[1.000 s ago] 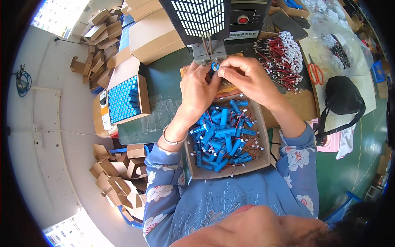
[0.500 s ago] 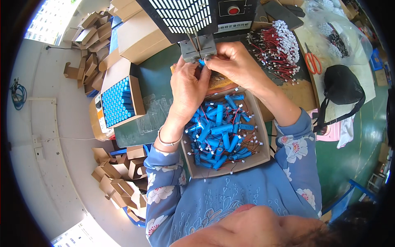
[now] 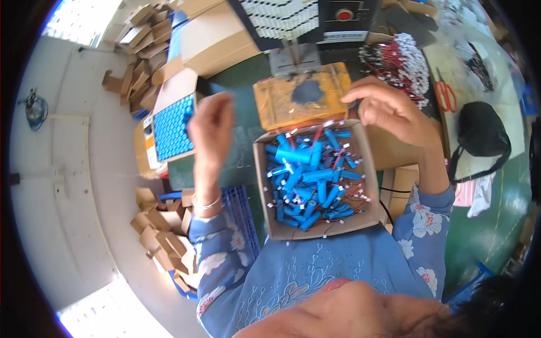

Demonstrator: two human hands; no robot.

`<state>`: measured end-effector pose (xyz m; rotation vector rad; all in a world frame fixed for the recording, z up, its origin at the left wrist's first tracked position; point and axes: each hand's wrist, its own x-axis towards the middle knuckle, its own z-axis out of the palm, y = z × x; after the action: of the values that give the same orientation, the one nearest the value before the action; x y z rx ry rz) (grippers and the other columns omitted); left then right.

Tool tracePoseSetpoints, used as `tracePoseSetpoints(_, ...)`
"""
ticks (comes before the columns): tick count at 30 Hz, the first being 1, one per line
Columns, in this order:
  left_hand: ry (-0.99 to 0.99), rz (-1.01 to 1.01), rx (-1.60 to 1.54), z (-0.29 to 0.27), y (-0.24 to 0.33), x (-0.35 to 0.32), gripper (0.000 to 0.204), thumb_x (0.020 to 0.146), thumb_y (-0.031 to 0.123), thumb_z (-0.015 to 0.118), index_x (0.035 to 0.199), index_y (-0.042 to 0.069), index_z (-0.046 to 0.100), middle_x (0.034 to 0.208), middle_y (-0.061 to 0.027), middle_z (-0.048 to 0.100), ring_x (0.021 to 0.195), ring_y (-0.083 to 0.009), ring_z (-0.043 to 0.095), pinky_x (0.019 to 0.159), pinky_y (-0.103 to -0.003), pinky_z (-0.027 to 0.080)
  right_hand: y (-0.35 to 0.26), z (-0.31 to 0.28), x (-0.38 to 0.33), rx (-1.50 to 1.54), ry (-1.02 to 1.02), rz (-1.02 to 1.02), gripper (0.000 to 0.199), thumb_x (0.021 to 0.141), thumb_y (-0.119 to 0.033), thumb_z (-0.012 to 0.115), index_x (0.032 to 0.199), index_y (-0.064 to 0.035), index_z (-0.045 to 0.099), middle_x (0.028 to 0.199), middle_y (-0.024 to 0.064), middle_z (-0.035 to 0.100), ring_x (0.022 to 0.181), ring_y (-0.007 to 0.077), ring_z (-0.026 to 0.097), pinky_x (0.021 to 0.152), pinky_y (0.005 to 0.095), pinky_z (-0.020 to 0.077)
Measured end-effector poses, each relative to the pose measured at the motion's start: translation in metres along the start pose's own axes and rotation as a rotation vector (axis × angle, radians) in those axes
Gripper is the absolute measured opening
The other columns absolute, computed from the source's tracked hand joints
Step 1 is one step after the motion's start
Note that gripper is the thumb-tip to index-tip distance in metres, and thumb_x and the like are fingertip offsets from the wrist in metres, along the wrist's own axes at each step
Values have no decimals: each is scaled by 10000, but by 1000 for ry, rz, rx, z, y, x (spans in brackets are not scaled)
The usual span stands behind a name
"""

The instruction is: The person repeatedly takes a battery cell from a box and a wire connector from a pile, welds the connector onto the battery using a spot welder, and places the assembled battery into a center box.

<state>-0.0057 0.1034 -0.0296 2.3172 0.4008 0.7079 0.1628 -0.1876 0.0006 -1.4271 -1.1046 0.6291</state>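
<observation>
My left hand (image 3: 213, 129) is raised beside the open carton of upright blue cylindrical battery cells (image 3: 173, 130). It is smeared by motion, and its fingertips are hidden. Over the right side of the bench, my right hand (image 3: 394, 112) hangs with fingers loosely bent and apart, nothing visible in them. Between the hands, a shallow cardboard box (image 3: 373, 186) holds a pile of blue cells with red and black leads and white connectors. One blue cell (image 3: 293, 155) appears on top of the pile, larger and slightly blurred. Behind the box is a worn orange-yellow block (image 3: 270, 107) with a dark patch.
A black machine (image 3: 344, 34) with a red button stands at the back, its grey electrode head (image 3: 293, 61) above the block. To the right are bundled connector leads (image 3: 403, 65), orange-handled scissors (image 3: 445, 93) and a black bag (image 3: 479, 129). Folded cartons (image 3: 160, 236) heap at left.
Both hands have left the electrode head: the left went left to the cell carton, the right moved right. The blue piece they pinched there is gone, and a cell shows atop the box pile.
</observation>
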Motion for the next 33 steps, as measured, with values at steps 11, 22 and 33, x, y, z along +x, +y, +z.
tracePoseSetpoints(11,27,-88,635,-54,-105,4,188,810,128,625,929,0,555,708,-151,560,636,-303,539,593,-419,421,85,-12,-88,-1347,413,169,188,743,-58,539,931,-63,533,924,137,500,867,333,509,752,432,420)
tracePoseSetpoints(22,26,134,608,-70,-75,14,138,863,68,582,904,2,467,757,-180,513,704,-371,530,612,-406,428,52,-31,-80,-1131,648,238,188,788,27,501,961,9,431,1040,233,467,856,431,558,714,480,471)
tracePoseSetpoints(33,-167,189,55,13,58,12,209,815,10,616,1019,-4,573,790,-92,545,668,-137,516,605,-264,428,49,-38,-92,-1312,417,575,313,752,66,536,1052,33,456,1032,235,470,866,405,575,705,454,486)
